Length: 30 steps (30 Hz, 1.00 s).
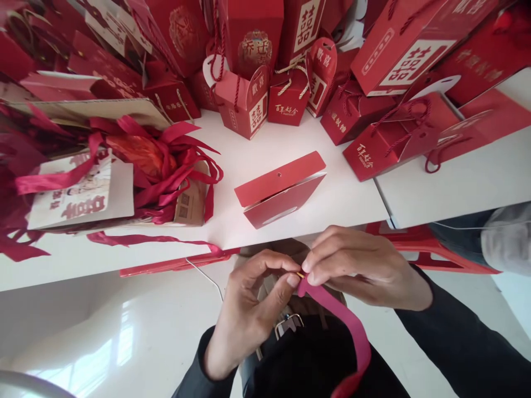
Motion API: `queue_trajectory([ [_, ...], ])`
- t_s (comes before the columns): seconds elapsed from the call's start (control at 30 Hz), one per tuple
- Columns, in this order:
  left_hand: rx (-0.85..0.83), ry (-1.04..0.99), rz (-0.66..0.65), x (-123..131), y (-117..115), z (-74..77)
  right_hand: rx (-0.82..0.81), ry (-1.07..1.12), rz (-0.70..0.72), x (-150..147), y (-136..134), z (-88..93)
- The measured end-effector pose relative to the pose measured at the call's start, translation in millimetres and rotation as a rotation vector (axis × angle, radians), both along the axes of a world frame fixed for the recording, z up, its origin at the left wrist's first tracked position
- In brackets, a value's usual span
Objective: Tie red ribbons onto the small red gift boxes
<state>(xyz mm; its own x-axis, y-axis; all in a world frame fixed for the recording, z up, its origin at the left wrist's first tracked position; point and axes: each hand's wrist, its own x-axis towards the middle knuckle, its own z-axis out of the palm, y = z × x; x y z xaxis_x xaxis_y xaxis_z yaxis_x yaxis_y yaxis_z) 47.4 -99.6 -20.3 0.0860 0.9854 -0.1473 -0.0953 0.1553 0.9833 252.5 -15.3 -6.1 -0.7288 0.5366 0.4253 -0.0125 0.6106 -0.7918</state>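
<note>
Both hands meet in front of the table edge, over my lap. My left hand (259, 298) pinches a tiny gold-coloured piece between thumb and forefinger. Thumb and fingers of my right hand (352, 265) are closed on the end of a pink-red ribbon (352, 325), right beside that gold piece. The ribbon hangs down in a curve over my dark clothes. On the white table, just beyond the hands, a red box (286, 200) lies with its flap raised; a small hole shows in the flap.
At the left of the table (224, 235), an open carton (191, 202) overflows with red ribbons (166, 182) and a printed card (83, 190). Many red gift boxes (249, 102) crowd the back and right. Red stools (440, 254) stand below the edge; a person's leg (460, 237) shows at right.
</note>
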Motion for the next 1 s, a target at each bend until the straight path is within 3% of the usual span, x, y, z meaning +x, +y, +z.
queue_trajectory([
  [0.2,-0.010,0.019,0.010,1,3,1.6,-0.029,-0.025,0.012,-1,1,-0.9],
  [0.4,-0.150,-0.085,0.078,17,-7,-6.5,-0.231,-0.067,-0.029,0,-7,-5.5],
  [0.47,-0.142,-0.112,0.115,22,-7,-10.1,-0.368,-0.080,-0.087,0,-11,-8.5],
  [0.6,-0.064,-0.157,0.100,27,6,-15.5,-0.835,0.007,-0.208,0,-15,-15.8],
  [0.73,0.071,-0.142,0.023,29,20,-18.0,-1.157,0.243,-0.184,1,-16,-24.1],
  [0.9,0.374,0.157,0.014,25,25,-19.4,-1.296,0.376,-0.120,-3,-20,-33.0],
  [1.0,0.246,0.137,0.005,19,25,-16.8,-1.286,0.380,-0.141,-3,-21,-34.7],
])
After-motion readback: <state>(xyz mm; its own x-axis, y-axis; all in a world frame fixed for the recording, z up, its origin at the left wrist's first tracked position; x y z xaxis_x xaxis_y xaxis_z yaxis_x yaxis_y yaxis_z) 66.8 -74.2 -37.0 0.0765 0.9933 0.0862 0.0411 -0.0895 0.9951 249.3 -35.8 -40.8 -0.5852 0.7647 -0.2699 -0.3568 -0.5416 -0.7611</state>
